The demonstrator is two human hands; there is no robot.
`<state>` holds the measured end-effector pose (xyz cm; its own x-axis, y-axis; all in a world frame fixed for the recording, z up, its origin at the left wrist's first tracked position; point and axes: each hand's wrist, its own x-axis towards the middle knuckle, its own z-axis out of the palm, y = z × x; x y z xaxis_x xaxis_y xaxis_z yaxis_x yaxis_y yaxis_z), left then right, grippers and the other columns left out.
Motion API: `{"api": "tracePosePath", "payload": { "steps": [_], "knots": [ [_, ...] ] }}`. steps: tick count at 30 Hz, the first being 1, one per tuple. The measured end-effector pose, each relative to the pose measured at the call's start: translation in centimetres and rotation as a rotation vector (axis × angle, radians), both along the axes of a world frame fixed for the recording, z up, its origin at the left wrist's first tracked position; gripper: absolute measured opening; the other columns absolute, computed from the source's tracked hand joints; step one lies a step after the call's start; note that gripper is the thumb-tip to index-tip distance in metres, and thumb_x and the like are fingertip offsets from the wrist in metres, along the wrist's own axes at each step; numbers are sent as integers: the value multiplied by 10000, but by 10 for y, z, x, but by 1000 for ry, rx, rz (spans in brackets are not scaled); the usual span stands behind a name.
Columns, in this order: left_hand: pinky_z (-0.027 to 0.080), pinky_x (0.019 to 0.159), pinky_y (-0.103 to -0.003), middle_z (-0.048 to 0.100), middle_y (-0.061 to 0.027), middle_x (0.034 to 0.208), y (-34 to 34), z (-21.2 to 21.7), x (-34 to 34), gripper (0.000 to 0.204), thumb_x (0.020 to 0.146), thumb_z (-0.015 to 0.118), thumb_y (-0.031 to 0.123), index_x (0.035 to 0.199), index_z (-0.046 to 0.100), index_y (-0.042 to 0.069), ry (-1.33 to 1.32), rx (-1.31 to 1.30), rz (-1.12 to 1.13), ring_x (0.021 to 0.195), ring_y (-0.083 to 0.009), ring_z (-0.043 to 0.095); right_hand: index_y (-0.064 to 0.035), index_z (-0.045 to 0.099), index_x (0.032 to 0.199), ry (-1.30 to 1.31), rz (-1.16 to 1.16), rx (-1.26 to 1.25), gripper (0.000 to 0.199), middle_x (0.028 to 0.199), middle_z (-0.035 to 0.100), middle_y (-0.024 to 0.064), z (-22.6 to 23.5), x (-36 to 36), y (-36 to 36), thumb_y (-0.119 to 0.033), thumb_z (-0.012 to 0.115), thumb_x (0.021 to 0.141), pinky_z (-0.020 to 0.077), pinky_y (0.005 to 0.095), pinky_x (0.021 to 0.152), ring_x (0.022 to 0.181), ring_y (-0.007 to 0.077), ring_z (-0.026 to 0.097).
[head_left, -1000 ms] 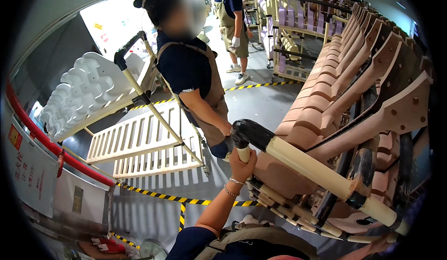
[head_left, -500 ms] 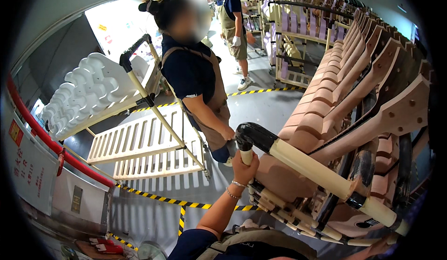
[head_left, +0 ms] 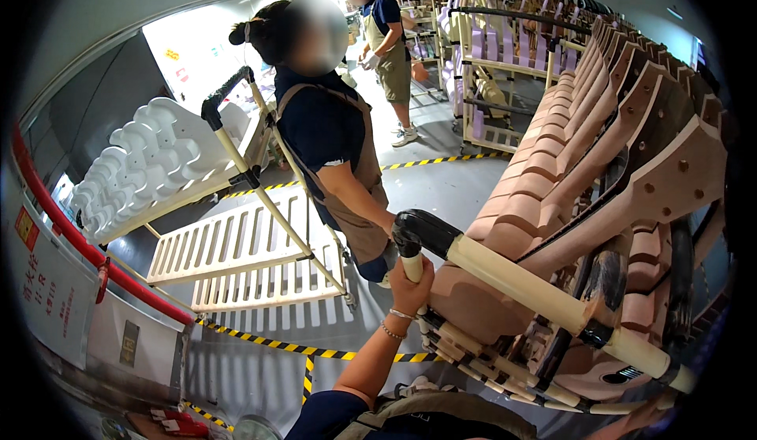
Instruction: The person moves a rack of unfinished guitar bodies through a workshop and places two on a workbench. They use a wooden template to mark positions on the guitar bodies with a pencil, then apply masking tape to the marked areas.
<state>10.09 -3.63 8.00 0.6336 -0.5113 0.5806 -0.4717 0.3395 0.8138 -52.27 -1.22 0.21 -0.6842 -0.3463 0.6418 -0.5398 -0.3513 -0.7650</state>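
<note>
My left hand (head_left: 411, 282) is wrapped round an upright cream pipe just below the black elbow joint of a pipe-frame rack (head_left: 516, 274). A bracelet and a bangle circle that wrist. Filling the rack is a long row of unfinished, pinkish-brown wooden guitars (head_left: 505, 227), their necks and drilled headstocks (head_left: 670, 184) slanting up to the right. Lower down sits another guitar body (head_left: 595, 381) with a dark sound hole. At the lower right my right hand (head_left: 669, 400) is by the rack's corner post, dim and mostly hidden; its fingers do not show clearly.
A co-worker (head_left: 327, 140) stands just beyond the black elbow, beside a slatted cart (head_left: 229, 243) carrying white shaped pieces (head_left: 150, 152). Farther back are another person (head_left: 386, 42) and more guitar racks (head_left: 505, 54). Striped tape (head_left: 292, 345) marks the floor; a red pipe (head_left: 118, 270) runs along the left.
My left hand and the rack's near end shift slightly left in view. The far person has turned and brought their hands together in front. My left grip is unchanged.
</note>
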Motion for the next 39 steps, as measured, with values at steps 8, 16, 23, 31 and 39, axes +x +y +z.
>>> {"api": "tracePosePath", "payload": {
  "steps": [8,16,23,31,39],
  "knots": [
    [457,562,-277,591,-73,655,0,-13,6,119,721,626,65,793,540,27,69,49,-43,593,-157,592,34,528,1145,-5,12,0,451,962,559,127,0,-1,0,-287,587,834,410,348,719,811,213,506],
    [457,540,-283,586,-94,637,-2,-8,6,126,709,619,68,789,534,20,-41,-2,23,572,-177,602,32,531,1146,-15,25,9,448,959,559,123,-1,-3,0,-289,583,838,409,345,716,807,209,505],
    [478,592,-266,626,-77,688,1,-5,4,96,736,621,63,792,561,15,40,15,-32,638,-141,618,30,533,1147,-18,33,15,445,957,559,119,-3,-10,5,-291,579,842,409,342,713,804,205,503],
    [482,602,-259,628,-77,692,0,-7,5,104,737,622,65,806,562,15,43,20,-36,644,-140,624,28,535,1148,-24,44,18,442,954,559,114,-7,-18,12,-293,574,846,408,338,709,801,201,502],
    [469,567,-256,605,-61,655,0,3,0,133,722,648,75,777,540,20,-31,-13,37,587,-122,587,26,538,1149,-25,50,29,439,951,558,110,-7,-19,13,-295,570,850,407,335,706,797,198,501]
  ]
}}
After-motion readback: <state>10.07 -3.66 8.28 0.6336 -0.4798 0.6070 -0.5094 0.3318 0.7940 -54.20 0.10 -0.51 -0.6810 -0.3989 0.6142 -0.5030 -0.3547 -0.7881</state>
